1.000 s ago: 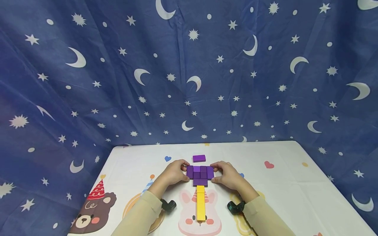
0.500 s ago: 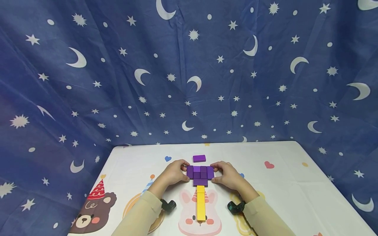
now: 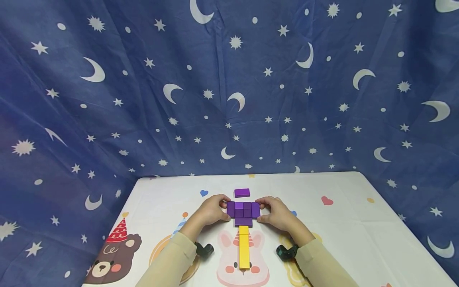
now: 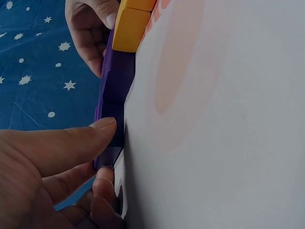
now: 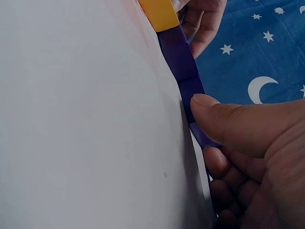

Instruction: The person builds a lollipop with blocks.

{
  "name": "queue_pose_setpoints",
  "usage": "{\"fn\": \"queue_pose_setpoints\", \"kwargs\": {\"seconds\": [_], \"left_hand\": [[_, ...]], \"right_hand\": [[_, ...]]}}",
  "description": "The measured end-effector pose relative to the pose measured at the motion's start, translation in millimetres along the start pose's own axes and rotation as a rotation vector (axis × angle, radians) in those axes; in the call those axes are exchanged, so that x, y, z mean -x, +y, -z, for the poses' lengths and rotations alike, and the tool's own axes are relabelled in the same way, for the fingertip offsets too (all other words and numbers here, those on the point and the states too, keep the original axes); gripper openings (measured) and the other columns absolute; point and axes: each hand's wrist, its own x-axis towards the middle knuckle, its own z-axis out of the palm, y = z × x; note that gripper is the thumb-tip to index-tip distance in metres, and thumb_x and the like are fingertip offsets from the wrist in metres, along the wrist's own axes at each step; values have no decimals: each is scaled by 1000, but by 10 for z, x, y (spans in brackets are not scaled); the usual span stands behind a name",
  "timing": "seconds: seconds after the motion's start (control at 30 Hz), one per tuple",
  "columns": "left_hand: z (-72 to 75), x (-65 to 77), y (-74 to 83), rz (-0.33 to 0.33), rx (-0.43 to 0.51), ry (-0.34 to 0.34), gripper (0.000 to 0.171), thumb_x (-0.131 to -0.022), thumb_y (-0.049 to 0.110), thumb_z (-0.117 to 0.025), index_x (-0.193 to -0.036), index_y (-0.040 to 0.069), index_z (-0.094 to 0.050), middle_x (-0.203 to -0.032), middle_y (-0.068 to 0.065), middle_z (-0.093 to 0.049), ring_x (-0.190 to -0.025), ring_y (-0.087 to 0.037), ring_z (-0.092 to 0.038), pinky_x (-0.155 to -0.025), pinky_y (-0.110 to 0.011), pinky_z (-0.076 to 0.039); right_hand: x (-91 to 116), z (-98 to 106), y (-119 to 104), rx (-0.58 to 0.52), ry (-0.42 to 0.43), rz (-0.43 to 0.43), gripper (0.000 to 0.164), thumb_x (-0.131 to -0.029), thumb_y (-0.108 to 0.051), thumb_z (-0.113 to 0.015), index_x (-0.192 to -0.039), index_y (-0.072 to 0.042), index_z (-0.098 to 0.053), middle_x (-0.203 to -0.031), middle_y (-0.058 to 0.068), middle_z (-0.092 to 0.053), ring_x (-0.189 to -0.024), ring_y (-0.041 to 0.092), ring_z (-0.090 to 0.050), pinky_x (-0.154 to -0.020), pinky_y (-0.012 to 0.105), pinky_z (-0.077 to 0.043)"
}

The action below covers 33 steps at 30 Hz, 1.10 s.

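In the head view, upright purple blocks lie side by side in a row on the table. My left hand (image 3: 212, 210) pinches the leftmost purple block (image 3: 231, 209), thumb at its near end and fingers at its far side. The rightmost purple block (image 3: 255, 210) is held the same way by my right hand (image 3: 276, 215). Between them are two middle purple blocks (image 3: 243, 209). A crosswise purple block (image 3: 243, 222) touches the row from below, and a line of yellow blocks (image 3: 244, 249) runs from it towards me. Both wrist views show the thumb (image 4: 90, 143) and thumb (image 5: 224, 119) against purple blocks.
Beyond the row lies a separate purple block (image 3: 242, 193). The white tablecloth (image 3: 351, 235) carries printed figures, among them a bear (image 3: 114, 259) and a pink rabbit (image 3: 229, 275). A blue curtain (image 3: 229, 87) with moons and stars hangs behind the table's far edge.
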Motion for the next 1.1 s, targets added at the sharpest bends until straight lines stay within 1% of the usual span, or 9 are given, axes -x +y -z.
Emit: {"fn": "queue_pose_setpoints", "kwargs": {"seconds": [0.27,0.6,0.83,1.1], "left_hand": [[-2,14,16,-2,9,1,60,-71,6,-95,-126,11,-71,-102,-7,-66,-89,-19,-57,-87,-39,-49],[-7,7,7,2,16,3,63,-71,5,-96,-128,10,-71,-102,-6,-66,-90,-19,-56,-88,-39,-48],[-3,7,-22,11,42,1,70,-69,7,-96,-133,11,-69,-102,-5,-66,-89,-18,-57,-87,-38,-48],[21,15,-24,10,77,-2,68,-69,6,-96,-131,10,-69,-103,-6,-67,-89,-18,-57,-86,-36,-47]], "right_hand": [[-2,0,12,-4,-4,-5,58,-82,-18,-94,-136,-17,-71,-109,-7,-67,-117,22,-54,-120,55,-42],[-8,-7,-6,-6,-4,-2,60,-82,-17,-94,-137,-16,-71,-109,-7,-67,-119,24,-53,-121,56,-41],[-7,-7,-7,-3,-5,2,61,-81,-17,-94,-137,-16,-70,-109,-6,-67,-119,24,-53,-121,56,-41],[2,9,-31,-12,-10,-6,64,-81,-18,-94,-140,-15,-69,-109,-5,-66,-118,24,-52,-120,56,-41]]}}
